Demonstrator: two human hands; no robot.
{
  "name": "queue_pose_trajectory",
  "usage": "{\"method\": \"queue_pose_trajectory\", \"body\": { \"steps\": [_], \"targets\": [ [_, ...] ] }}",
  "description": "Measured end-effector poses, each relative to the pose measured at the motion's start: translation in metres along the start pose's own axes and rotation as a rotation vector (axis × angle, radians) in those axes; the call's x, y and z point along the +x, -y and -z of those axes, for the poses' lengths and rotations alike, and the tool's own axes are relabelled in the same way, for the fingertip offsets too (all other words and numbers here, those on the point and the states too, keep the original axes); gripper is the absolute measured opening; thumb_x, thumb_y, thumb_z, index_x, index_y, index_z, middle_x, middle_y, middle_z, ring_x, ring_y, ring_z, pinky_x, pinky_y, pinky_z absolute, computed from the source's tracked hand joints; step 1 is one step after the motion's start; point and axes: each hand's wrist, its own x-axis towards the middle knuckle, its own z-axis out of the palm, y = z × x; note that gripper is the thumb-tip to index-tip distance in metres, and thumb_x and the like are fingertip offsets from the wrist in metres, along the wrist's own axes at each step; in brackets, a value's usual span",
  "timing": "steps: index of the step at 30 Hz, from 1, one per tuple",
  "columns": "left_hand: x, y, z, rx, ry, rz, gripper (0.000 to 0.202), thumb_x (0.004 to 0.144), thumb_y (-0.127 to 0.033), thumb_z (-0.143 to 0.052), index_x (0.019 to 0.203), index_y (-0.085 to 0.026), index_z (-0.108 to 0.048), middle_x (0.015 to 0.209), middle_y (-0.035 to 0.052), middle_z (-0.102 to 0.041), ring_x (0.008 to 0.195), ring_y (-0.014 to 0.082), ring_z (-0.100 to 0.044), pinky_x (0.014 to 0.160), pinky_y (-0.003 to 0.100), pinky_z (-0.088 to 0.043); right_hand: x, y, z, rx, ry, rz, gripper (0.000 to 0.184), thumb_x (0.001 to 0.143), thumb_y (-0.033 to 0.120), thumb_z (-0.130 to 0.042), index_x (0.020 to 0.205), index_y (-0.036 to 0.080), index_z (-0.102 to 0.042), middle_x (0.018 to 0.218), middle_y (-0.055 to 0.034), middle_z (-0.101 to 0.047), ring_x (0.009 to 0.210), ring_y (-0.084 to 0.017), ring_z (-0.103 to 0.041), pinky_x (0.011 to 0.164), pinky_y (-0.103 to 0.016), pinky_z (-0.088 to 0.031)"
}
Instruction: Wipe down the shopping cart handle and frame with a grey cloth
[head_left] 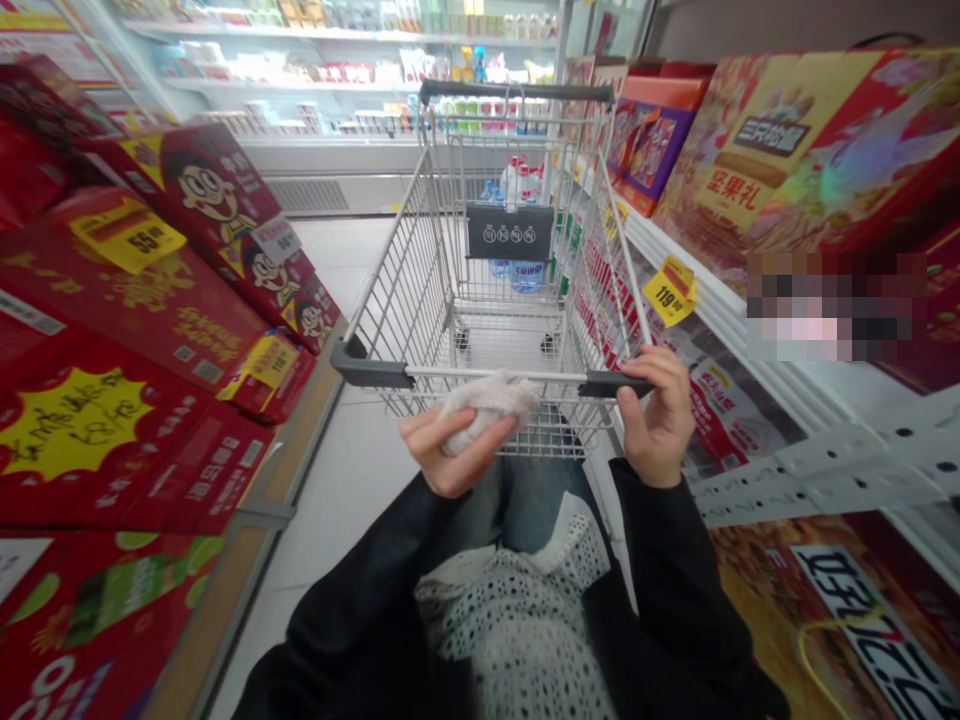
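Note:
A wire shopping cart (397, 250) stands right in front of me, its basket showing bare wire. In my left hand (448, 455) is a crumpled whitish cloth (487, 405), pressed against the middle of the cart's near rail. The fingers are wrapped around the cloth, so part of it is hidden. My right hand (660, 415) grips the dark corner piece (615, 384) at the right end of that rail, thumb on the near side and fingers over the top. A matching dark corner piece (371, 370) sits at the rail's left end, untouched.
Red gift boxes (142, 290) with yellow price tags are stacked close on the left. To the right, a white shelf (720, 300) holds boxed goods, with bottle packs below. Beyond the cart stands a lit refrigerated display (337, 75). White floor tiles (330, 490) run between.

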Motion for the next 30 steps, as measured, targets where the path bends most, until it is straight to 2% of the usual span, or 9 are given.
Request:
{"method": "queue_pose_trajectory", "body": {
  "steps": [2,4,9,12,15,19,21,28,30],
  "targets": [
    [0.021,0.007,0.001,0.085,-0.052,0.027,0.061,0.074,-0.016,-0.088,0.126,-0.042,-0.070,0.113,0.0036,-0.049,0.105,0.0197,-0.054,0.085,0.036,-0.054,0.000,-0.001,0.000,0.009,-0.004,0.002,0.020,0.090,0.029,-0.066,0.109,0.026,-0.072,0.107,-0.0047,-0.068,0.123,-0.029,-0.063,0.113,-0.063,-0.047],
    [0.018,0.012,0.001,0.114,0.012,0.017,0.063,0.075,-0.018,-0.088,0.129,-0.044,-0.068,0.115,0.0040,-0.050,0.104,0.0204,-0.055,0.082,0.037,-0.055,-0.001,-0.002,0.000,0.005,-0.010,-0.004,0.020,0.090,0.029,-0.066,0.109,0.026,-0.071,0.107,-0.0048,-0.068,0.122,-0.029,-0.063,0.113,-0.063,-0.047],
    [-0.061,0.016,-0.001,-0.041,0.282,-0.180,0.058,0.077,-0.009,-0.083,0.125,-0.040,-0.070,0.107,0.0019,-0.058,0.098,0.0167,-0.053,0.084,0.029,-0.055,-0.002,-0.003,-0.002,-0.014,0.011,-0.006,0.020,0.091,0.030,-0.065,0.111,0.027,-0.070,0.108,-0.0042,-0.067,0.121,-0.029,-0.063,0.112,-0.063,-0.048],
    [-0.086,0.015,0.002,-0.051,0.333,-0.230,0.051,0.079,-0.008,-0.078,0.121,-0.036,-0.071,0.102,-0.0001,-0.061,0.090,0.0141,-0.053,0.084,0.026,-0.055,-0.001,-0.003,-0.001,-0.007,0.027,-0.004,0.021,0.091,0.029,-0.066,0.112,0.027,-0.070,0.109,-0.0039,-0.068,0.123,-0.028,-0.062,0.113,-0.063,-0.047],
    [-0.068,0.015,0.013,-0.017,0.305,-0.177,0.048,0.082,-0.011,-0.077,0.123,-0.035,-0.070,0.105,0.0012,-0.058,0.093,0.0150,-0.054,0.085,0.029,-0.056,-0.001,-0.003,0.000,-0.005,0.016,0.004,0.020,0.091,0.028,-0.066,0.111,0.027,-0.070,0.108,-0.0041,-0.068,0.122,-0.029,-0.063,0.113,-0.063,-0.046],
    [-0.012,0.025,0.028,0.124,0.074,0.026,0.045,0.076,-0.018,-0.085,0.118,-0.031,-0.072,0.113,0.0062,-0.051,0.103,0.0212,-0.054,0.085,0.041,-0.054,-0.001,-0.002,0.000,-0.002,0.008,0.014,0.020,0.091,0.028,-0.066,0.111,0.027,-0.070,0.107,-0.0045,-0.067,0.123,-0.030,-0.062,0.114,-0.065,-0.045],
    [-0.001,0.030,0.028,0.159,0.017,0.070,0.047,0.072,-0.019,-0.089,0.115,-0.030,-0.073,0.115,0.0068,-0.051,0.103,0.0227,-0.055,0.084,0.044,-0.053,-0.001,-0.002,0.000,0.001,0.011,0.022,0.020,0.092,0.028,-0.065,0.112,0.027,-0.070,0.108,-0.0046,-0.066,0.124,-0.030,-0.062,0.115,-0.065,-0.045],
    [-0.082,0.021,0.018,0.017,0.216,-0.004,0.032,0.078,-0.016,-0.082,0.105,-0.033,-0.078,0.094,0.0049,-0.055,0.090,0.0182,-0.054,0.074,0.035,-0.055,-0.003,-0.006,-0.002,-0.039,-0.006,0.012,0.020,0.090,0.031,-0.066,0.109,0.027,-0.071,0.107,-0.0048,-0.068,0.121,-0.031,-0.064,0.111,-0.065,-0.048],
    [-0.085,0.020,0.022,0.019,0.245,0.008,0.033,0.079,-0.016,-0.081,0.106,-0.033,-0.077,0.096,0.0055,-0.055,0.091,0.0185,-0.054,0.075,0.035,-0.055,-0.004,-0.006,-0.003,-0.038,-0.010,0.016,0.020,0.090,0.031,-0.066,0.109,0.026,-0.071,0.106,-0.0049,-0.068,0.120,-0.031,-0.064,0.111,-0.066,-0.048]
  ]
}}
